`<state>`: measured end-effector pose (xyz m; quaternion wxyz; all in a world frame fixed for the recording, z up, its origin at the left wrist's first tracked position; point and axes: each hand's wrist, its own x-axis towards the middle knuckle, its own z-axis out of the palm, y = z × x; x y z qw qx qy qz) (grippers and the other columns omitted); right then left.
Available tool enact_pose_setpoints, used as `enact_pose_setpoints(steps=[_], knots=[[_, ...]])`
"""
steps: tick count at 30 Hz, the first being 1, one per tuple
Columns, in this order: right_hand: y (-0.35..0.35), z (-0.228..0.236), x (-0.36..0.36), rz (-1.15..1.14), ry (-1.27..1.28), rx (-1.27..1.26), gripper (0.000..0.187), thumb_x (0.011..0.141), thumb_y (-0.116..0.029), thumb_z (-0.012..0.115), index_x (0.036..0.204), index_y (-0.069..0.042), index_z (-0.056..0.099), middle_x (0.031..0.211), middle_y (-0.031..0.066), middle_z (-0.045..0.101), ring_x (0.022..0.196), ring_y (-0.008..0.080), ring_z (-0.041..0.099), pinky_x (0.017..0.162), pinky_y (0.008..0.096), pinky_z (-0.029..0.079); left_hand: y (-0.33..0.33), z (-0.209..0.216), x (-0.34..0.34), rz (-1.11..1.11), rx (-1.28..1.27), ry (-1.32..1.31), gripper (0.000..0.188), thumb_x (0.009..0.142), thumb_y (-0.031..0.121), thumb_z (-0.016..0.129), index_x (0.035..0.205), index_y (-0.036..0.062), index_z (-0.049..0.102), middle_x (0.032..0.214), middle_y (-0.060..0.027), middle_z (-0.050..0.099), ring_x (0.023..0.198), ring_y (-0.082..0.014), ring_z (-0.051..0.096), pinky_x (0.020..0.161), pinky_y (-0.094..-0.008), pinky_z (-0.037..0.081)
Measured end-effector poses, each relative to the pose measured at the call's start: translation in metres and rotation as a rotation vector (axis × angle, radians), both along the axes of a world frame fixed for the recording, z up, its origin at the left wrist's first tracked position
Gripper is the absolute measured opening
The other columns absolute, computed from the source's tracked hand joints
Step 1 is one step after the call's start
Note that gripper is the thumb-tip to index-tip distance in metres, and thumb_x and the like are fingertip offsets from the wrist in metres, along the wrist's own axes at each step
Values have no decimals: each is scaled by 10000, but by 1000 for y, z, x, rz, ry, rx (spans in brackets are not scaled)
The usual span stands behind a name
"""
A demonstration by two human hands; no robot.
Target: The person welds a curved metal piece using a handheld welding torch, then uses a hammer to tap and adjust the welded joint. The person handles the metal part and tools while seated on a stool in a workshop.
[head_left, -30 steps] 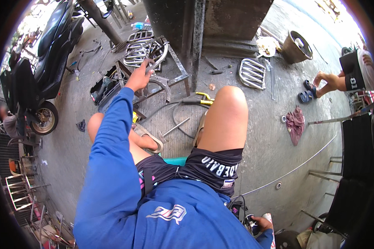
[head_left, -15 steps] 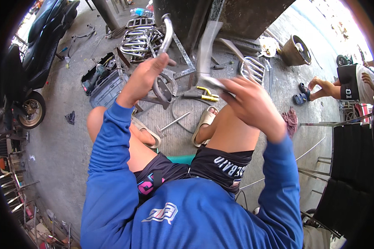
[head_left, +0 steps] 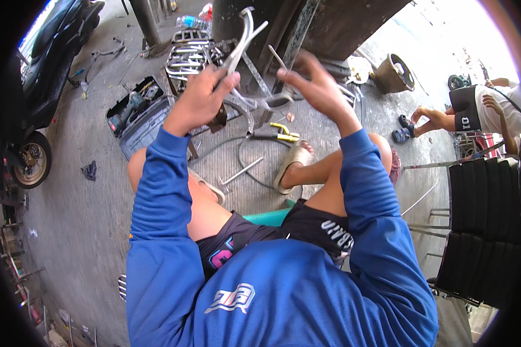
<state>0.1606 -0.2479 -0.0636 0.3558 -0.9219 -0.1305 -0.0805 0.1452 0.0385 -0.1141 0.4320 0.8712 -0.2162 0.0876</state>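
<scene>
My left hand (head_left: 200, 99) is closed round bent, shiny metal tubing (head_left: 243, 43), whose ends rise beyond the fingers in a V. Below it, curved metal pieces (head_left: 263, 104) join in a frame shape; how they connect to the held tubing is hard to tell. To the right, my right hand (head_left: 318, 91) pinches a thin, light-coloured rod (head_left: 276, 56) between thumb and fingers, its fingertips partly blurred. Under the hands, a yellow and black electrode holder (head_left: 282, 134) lies with its cable. A T-shaped metal hammer (head_left: 243, 170) rests on the floor between my feet.
Bent metal tube frames (head_left: 186, 61) are piled at the far left, near an open toolbox (head_left: 145, 118) with a power tool. A bucket (head_left: 393, 74) stands far right, near another person's sandalled feet (head_left: 408, 127). A motorcycle (head_left: 46, 75) is at left, black panels (head_left: 480, 214) at right.
The long light piece at my right hand no longer stands there; a second tube now rises from my left hand. My right hand has moved up and away from my knee.
</scene>
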Motion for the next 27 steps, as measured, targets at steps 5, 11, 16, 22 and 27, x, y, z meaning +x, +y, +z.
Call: enact_pose_setpoints(steps=[5,11,16,22,27], knots=[[-9,-7,-10,149,365,596,353,1056,-315,618,987,15,723,877,52,730,823,102,644,769,258,499,-16,23,-15,2,-166,-25,491,1075,459,523,1101,2,698,945,-174,609,876,-345,616,828,-424,459],[-22,33,-49,359,-417,683,255,1051,-112,511,841,-3,608,793,92,625,728,161,563,657,295,444,-40,46,-45,90,-372,-114,231,1033,229,645,1133,23,676,995,-81,658,912,-180,597,831,-304,462],[-30,88,-89,383,-581,778,385,1022,-217,509,661,-137,403,670,16,416,695,187,432,549,284,385,-73,68,-88,169,-730,-422,188,979,192,639,1092,42,638,972,-101,630,835,-222,615,830,-356,500],[-17,112,-118,422,-465,1029,319,872,113,587,733,-143,455,748,-9,425,710,66,414,481,182,322,-77,87,-114,43,-747,-482,196,925,362,682,1120,349,678,914,-27,536,765,-175,578,752,-359,440],[0,121,-133,354,-366,1546,287,800,140,648,785,-108,504,819,-36,453,769,44,448,490,170,267,-68,96,-127,156,-814,-600,304,957,552,651,958,262,558,858,4,520,817,-121,537,955,-373,338]])
